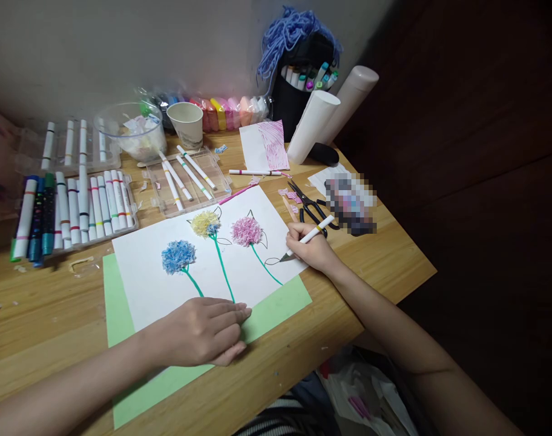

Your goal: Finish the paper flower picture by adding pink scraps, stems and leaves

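Note:
A white sheet of paper (pixel 144 266) lies on a green sheet (pixel 117 297). On the white one are a blue flower (pixel 178 257), a yellow flower (pixel 204 223) and a pink flower (pixel 247 231) of crumpled bits, with drawn green stems. Thin dark outlines of leaves surround the yellow and pink flowers. My right hand (pixel 313 245) grips a white marker (pixel 310 236), its dark tip on a leaf outline beside the pink flower's stem. Flat across the lower edge of the paper rests my left hand (pixel 207 330), fingers stretched out and holding nothing.
Black scissors (pixel 310 206) lie right of the paper near pink scraps. Behind are a marker tray (pixel 98 212), a clear bowl (pixel 133 130), a paper cup (pixel 186 124), white rolls (pixel 313 124) and a black pen holder (pixel 292 100). The table's edge (pixel 407 290) runs along the right.

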A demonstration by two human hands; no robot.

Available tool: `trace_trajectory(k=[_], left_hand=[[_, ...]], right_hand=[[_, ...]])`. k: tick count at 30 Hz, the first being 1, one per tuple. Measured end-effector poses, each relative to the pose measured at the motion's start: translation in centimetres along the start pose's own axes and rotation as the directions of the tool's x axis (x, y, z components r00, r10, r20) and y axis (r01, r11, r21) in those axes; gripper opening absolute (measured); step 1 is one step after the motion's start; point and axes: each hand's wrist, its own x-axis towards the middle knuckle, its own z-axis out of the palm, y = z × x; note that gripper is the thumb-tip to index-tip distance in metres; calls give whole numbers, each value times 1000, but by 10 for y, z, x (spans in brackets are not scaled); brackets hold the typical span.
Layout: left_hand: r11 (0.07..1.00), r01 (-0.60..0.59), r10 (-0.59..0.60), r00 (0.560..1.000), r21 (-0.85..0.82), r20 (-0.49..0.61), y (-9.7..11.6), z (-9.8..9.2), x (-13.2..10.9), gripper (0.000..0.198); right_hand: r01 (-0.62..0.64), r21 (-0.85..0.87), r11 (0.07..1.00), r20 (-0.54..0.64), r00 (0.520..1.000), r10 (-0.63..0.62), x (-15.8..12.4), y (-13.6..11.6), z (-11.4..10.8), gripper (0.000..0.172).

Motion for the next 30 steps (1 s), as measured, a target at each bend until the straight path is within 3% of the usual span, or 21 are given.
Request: trace_trajectory(k=[4, 10, 21, 27, 30], left_hand=[[1000, 1, -1, 1000, 5, 2, 0, 0, 0, 20], [1000, 2, -2, 1000, -3, -2, 0, 0, 1, 19], [1000, 1, -1, 1000, 2, -1, 0, -1, 1, 19], [1000, -7, 7, 1000, 14, 6, 0, -1, 0, 19], [1000, 4, -4, 1000, 3, 28, 1, 0, -1, 19]], right_hand=[[27, -21, 999, 8, 1000, -27, 0, -1, -1, 26], [-42, 26, 999, -26, 999, 43, 0, -1, 0, 26], [-2, 23, 1000, -21, 1000, 3, 0, 1, -1, 27], [-9, 213, 977, -114, 993, 33, -6, -6, 14, 30], [-18, 216, 976, -66, 997, 33, -10, -9, 24, 31]])
